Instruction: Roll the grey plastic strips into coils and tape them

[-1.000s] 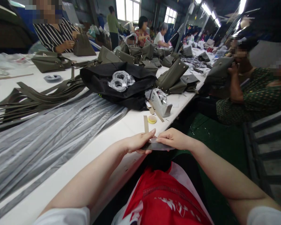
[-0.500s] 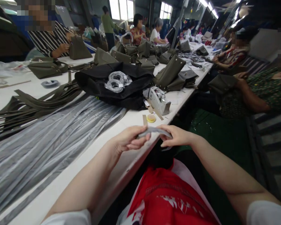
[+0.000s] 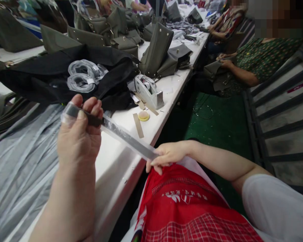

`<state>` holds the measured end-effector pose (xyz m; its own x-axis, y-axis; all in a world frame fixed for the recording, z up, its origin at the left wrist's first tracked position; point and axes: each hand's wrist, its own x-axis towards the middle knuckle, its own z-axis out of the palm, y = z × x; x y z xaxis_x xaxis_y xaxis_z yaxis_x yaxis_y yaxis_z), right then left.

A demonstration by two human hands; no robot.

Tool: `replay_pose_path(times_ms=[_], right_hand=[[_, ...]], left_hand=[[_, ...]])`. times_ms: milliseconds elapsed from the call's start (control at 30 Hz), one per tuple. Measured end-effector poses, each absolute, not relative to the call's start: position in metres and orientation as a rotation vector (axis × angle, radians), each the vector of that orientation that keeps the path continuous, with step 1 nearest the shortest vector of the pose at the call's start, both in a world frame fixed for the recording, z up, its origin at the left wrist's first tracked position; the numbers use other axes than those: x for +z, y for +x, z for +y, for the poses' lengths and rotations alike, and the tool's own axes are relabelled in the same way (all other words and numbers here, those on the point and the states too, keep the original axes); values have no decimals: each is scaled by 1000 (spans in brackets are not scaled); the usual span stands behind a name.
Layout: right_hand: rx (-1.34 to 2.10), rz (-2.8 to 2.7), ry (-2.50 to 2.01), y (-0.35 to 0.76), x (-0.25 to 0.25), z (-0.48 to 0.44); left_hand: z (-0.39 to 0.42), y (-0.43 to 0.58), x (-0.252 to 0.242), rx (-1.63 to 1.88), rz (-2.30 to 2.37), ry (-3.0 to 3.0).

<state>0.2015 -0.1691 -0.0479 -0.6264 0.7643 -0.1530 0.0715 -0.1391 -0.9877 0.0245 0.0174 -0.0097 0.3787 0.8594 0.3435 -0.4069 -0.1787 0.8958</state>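
Note:
A dark strap in a clear plastic wrap (image 3: 127, 136) is stretched between my two hands, slanting down to the right over the table's edge. My left hand (image 3: 79, 134) is closed round its upper end, palm up, thumb pressed on the strap. My right hand (image 3: 166, 155) pinches the lower end in front of my red apron (image 3: 189, 201). Just beyond the strap lie a round yellow-rimmed tape roll or disc (image 3: 143, 116) and a tan strip (image 3: 138, 125). A white tape dispenser (image 3: 148, 90) stands behind them.
On a black cloth or bag (image 3: 111, 74) lie coiled plastic-wrapped straps (image 3: 82, 79). Long grey wrapped strips (image 3: 27, 168) cover the left of the white table (image 3: 113, 161). Olive bags (image 3: 158, 50) stand farther back. A co-worker in a green patterned top (image 3: 257, 64) sits at right, holding a bag.
My hands have moved apart, drawing the strap out between them. The left went up and left, the right slightly down. The view has tilted down and swung.

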Motion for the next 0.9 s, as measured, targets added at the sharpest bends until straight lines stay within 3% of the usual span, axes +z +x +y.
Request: replay_pose_path(times_ms=[100,233,333,467,567,667,800,900], right_hand=[[1772,-1461,-767,185,-15,-180],[1265,-1103,-964,233,6,-171],[1012,-1129,-1327,274,3,-157],[668,-1540,-1534,268,-9,-151],[911,-1760,-1345,220,-29,-153],[1368,-1743,-1169,171,-52,-153],[1716,-1719,-749,150,-42,-159],[1786,-1623,-664,177,-9,-168]], left_hand=[[2,34,-30,1171,542,1981],[-31,37,-32,554,313,2548],[-50,37,-22,316,281,2418],[-58,37,-13,143,377,1707],[-59,34,-2,77,293,1175],[-56,30,8,323,328,1050],[-40,32,-5,1022,456,1516],[-29,37,-25,1070,468,2177]])
